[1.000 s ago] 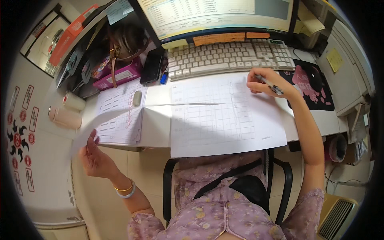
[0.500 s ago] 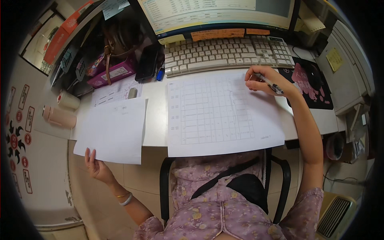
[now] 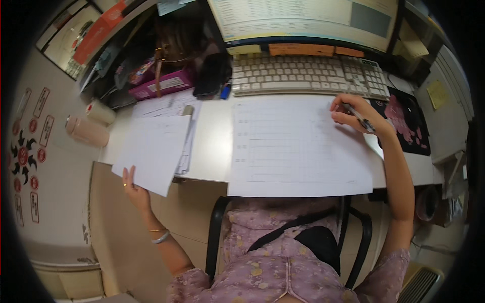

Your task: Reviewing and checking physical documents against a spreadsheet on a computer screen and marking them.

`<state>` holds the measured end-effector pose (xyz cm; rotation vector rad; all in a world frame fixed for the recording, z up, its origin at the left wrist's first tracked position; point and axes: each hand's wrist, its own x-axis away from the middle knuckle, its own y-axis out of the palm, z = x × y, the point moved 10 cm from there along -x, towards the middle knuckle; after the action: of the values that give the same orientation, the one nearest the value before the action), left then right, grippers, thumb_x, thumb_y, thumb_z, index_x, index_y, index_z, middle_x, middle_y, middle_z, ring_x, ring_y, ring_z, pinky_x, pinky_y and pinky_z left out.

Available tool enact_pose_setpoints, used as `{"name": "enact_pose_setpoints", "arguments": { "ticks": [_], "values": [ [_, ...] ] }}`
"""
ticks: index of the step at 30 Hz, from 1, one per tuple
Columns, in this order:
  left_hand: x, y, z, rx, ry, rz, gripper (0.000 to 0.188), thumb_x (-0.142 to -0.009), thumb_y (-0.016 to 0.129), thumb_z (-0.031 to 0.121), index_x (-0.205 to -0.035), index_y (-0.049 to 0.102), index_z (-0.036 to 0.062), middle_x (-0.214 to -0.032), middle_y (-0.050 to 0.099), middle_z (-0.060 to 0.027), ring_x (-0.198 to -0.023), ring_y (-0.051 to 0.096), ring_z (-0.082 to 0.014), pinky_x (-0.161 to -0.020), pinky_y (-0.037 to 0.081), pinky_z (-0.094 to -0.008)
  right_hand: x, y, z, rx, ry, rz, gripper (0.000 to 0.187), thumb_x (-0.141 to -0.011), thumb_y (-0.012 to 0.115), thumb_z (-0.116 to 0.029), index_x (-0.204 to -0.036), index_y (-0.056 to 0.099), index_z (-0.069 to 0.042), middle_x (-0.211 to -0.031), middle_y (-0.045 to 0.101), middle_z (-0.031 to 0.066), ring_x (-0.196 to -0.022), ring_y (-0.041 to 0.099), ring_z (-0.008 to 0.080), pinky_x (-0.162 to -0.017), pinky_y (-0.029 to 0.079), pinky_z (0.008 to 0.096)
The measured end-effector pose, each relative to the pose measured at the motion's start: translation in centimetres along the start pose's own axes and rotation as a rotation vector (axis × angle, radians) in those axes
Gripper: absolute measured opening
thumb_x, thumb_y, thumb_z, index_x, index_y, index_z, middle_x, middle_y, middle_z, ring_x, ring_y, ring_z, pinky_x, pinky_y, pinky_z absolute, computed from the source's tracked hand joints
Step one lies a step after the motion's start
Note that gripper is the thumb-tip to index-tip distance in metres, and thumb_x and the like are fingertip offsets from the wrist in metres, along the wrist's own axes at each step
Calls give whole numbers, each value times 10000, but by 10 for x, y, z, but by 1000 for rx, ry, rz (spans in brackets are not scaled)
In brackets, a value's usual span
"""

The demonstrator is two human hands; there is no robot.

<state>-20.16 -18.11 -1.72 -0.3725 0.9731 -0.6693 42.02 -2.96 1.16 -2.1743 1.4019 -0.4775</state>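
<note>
My left hand (image 3: 135,189) pinches the near edge of a white sheet of paper (image 3: 151,146), which reaches past the desk's front edge. Beneath that sheet lie more papers (image 3: 186,160), with a small grey-brown object (image 3: 188,110) on them. In my right hand (image 3: 356,115) a pen (image 3: 365,122) lies between thumb and fingers. That hand rests on the upper right of a larger sheet with a printed table grid (image 3: 298,166), blurred here, its near edge overhanging the desk.
Behind the large sheet stand a keyboard (image 3: 298,76) and a monitor (image 3: 308,22). A mouse (image 3: 415,117) sits on a dark mat at right. A black phone (image 3: 212,76), a blue-capped pen (image 3: 226,91), a purple box (image 3: 164,85) and a pink bottle (image 3: 88,131) stand left.
The view has shifted, so the scene sits farther right. My left hand has tilted the sheet and moved it slightly, baring more papers beneath. The right hand still holds the pen.
</note>
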Motion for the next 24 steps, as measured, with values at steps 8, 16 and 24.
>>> {"name": "enact_pose_setpoints", "arguments": {
  "ticks": [8, 16, 24],
  "values": [
    [-15, 43, 8, -378, 110, -328, 578, -879, 392, -82, -1413, 493, 115, -1497, 367, -247, -1425, 281, -384, -1149, 254, -456, 2, 2, 4, -8, 29, -16, 219, -896, 691, -215, -961, 607, -24, -754, 617, 25, -737, 562, 95, -707, 449, 259],
    [-6, 27, 18, -324, -30, -396, 528, -964, 463, 5, -1465, 421, 170, -1520, 316, -246, -1420, 281, -387, -1140, 261, -456, 1, 2, 3, -1, -5, -19, 234, -891, 699, -229, -955, 610, -22, -768, 617, 29, -741, 555, 99, -708, 447, 256],
    [18, 16, 99, -176, -9, -307, 490, -957, 494, 4, -1431, 468, 126, -1522, 327, -231, -1427, 287, -371, -1136, 273, -447, 1, 1, 1, 1, -19, -6, 237, -888, 705, -231, -953, 613, -23, -772, 607, 27, -734, 535, 100, -702, 443, 262]
  ]
}}
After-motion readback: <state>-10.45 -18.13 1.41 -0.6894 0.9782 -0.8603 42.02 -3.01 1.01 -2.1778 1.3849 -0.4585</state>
